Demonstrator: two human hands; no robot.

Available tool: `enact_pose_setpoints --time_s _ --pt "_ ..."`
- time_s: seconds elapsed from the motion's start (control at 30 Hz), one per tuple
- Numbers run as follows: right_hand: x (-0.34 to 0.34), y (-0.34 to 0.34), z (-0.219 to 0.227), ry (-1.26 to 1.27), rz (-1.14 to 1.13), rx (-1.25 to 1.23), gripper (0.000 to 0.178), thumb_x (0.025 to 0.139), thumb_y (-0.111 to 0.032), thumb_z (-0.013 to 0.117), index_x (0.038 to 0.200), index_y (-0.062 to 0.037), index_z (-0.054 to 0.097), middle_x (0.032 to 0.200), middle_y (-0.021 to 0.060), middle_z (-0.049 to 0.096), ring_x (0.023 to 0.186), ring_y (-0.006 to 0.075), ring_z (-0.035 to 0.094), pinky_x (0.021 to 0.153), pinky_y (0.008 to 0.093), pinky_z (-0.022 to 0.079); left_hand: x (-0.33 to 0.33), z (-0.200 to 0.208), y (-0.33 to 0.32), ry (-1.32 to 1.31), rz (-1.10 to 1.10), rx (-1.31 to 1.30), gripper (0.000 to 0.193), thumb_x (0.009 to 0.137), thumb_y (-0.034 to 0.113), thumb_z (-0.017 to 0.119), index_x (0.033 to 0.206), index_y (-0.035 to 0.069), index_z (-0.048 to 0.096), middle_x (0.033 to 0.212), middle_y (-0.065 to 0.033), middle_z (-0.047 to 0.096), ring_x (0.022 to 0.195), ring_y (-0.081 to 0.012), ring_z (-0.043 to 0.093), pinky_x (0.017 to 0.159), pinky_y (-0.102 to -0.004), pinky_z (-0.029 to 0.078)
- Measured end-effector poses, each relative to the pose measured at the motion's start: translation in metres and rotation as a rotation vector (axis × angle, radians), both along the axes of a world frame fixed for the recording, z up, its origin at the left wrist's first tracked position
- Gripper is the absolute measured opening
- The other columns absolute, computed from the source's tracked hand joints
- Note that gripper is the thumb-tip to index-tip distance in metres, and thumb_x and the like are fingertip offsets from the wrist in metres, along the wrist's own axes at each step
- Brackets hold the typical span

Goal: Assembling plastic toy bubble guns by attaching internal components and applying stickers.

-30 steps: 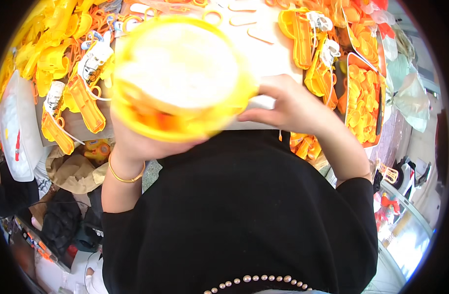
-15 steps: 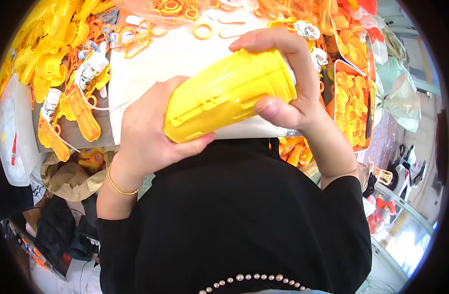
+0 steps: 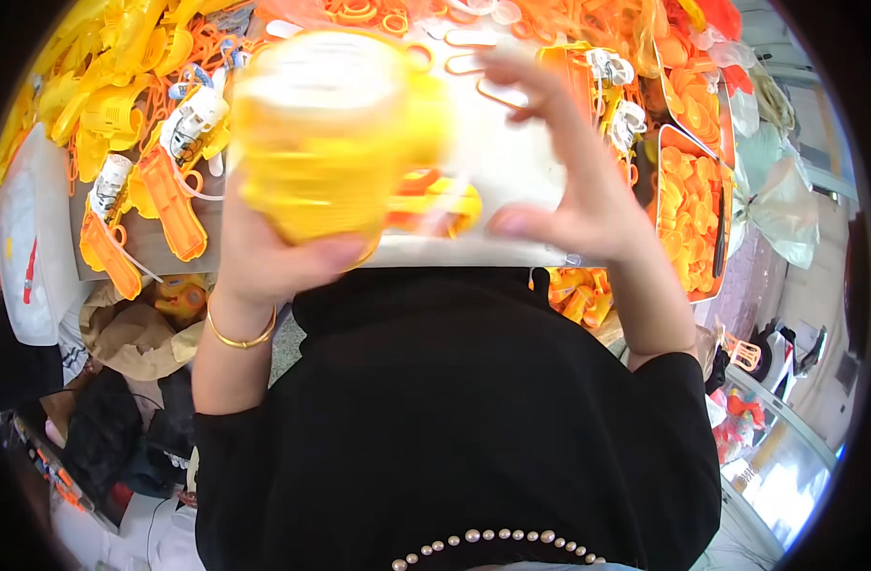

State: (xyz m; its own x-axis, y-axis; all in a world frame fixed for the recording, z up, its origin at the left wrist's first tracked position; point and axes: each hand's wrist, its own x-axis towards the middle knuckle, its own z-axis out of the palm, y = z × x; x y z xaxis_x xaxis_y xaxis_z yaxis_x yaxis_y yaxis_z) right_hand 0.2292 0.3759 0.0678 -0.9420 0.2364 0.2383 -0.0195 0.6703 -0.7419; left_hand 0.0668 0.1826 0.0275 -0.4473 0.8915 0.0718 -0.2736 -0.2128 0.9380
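Observation:
My left hand [image 3: 259,252] grips a yellow plastic casing [image 3: 321,181], raised over the white worktop [image 3: 521,181]. Motion smears the casing; a white round face shows at its upper end. Beside its lower right side is an orange and yellow piece [image 3: 450,205] with a pale streak across it; whether it joins the casing I cannot tell. To the right, my right hand [image 3: 573,205] is held apart from the casing, fingers curved and spread from the thumb, with nothing between them. Orange rings and loops [image 3: 473,62] lie on the worktop beyond.
Yellow plastic shells [image 3: 112,114] pile up at the far left. Nearer stand orange half-casings [image 3: 174,205] with white wired units. On the right are bins of orange parts [image 3: 690,209] and tied plastic bags [image 3: 782,205]. A brown bag [image 3: 136,343] sits below the table's left side.
My left hand has swung the casing left and turned it from lying lengthwise to end-up. My right hand has let go of it and opened. The orange and yellow piece has come into view.

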Motion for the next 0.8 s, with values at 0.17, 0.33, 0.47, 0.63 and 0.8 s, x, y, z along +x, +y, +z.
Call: enact_pose_setpoints --time_s 0.17,0.33,0.47,0.63,0.8 --pt "0.009 -0.027 0.001 -0.279 0.261 -0.232 0.072 0.069 -0.029 0.079 0.128 -0.0014 0.047 0.11 0.0139 0.062 0.101 0.0244 0.061 0.086 0.0315 0.046 -0.004 -0.01 -0.003 0.017 0.085 0.092 0.101 0.063 0.059 0.072 0.131 -0.004 0.032 0.111 -0.0187 0.052 0.094 -0.0272 0.059 0.082 -0.0365 0.051" --pt "0.006 -0.035 -0.002 -0.196 0.228 -0.136 0.066 0.071 -0.032 0.076 0.125 -0.002 0.05 0.104 0.0144 0.064 0.095 0.0305 0.063 0.081 0.0324 0.049 -0.008 -0.002 -0.002 0.086 0.083 0.006 0.104 0.064 0.066 0.068 0.131 -0.005 0.032 0.11 -0.0166 0.053 0.095 -0.0261 0.059 0.081 -0.0354 0.051" --pt "0.0 -0.047 0.003 -0.241 0.189 -0.031 0.058 0.076 -0.024 0.073 0.123 -0.001 0.049 0.095 0.0135 0.064 0.087 0.0305 0.063 0.074 0.0327 0.049 0.008 -0.024 0.0 0.033 0.255 0.078 0.096 0.069 0.064 0.064 0.129 -0.004 0.034 0.107 -0.0165 0.055 0.093 -0.0265 0.059 0.083 -0.0374 0.05" --pt "-0.005 -0.044 -0.006 -0.15 0.096 -0.101 0.049 0.081 -0.019 0.069 0.12 0.0026 0.05 0.085 0.0127 0.066 0.073 0.0191 0.067 0.067 0.0268 0.051 -0.007 -0.033 0.011 0.273 0.362 0.014 0.077 0.078 0.061 0.054 0.121 -0.002 0.041 0.101 -0.0164 0.057 0.092 -0.0261 0.059 0.081 -0.0377 0.049" --pt "-0.01 -0.034 0.006 -0.161 0.132 -0.214 0.049 0.08 -0.017 0.07 0.12 0.004 0.051 0.089 0.012 0.066 0.076 0.0173 0.066 0.069 0.027 0.051 -0.003 -0.029 0.017 0.11 0.392 0.107 0.077 0.077 0.066 0.051 0.116 -0.001 0.045 0.101 -0.0151 0.057 0.092 -0.0258 0.059 0.082 -0.0382 0.049"
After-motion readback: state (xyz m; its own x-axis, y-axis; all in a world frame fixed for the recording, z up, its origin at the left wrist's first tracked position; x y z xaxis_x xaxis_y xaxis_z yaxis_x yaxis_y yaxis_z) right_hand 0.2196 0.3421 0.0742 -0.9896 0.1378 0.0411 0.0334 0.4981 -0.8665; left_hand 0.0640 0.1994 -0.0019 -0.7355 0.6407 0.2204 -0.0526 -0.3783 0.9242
